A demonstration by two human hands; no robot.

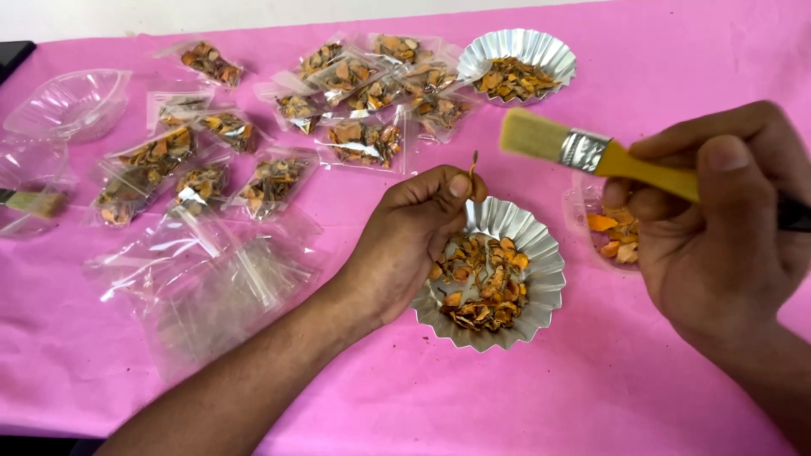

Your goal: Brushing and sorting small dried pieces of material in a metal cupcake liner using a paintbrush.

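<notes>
The pink surface (507,397) is lying open below both grips. The foil cup (541,279) of orange chips is sitting just under the left hand (414,236), which is pinching a thin sliver (473,165). The right hand (718,228) is clasping a yellow brush (583,152), hiding most of a plastic cup (612,236). Filled packets (363,139) are crowding beyond.

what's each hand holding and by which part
The left hand pinches a small dried orange sliver by its lower end, between fingertips. The right hand grips a paintbrush by its yellow handle, behind the metal ferrule.
</notes>
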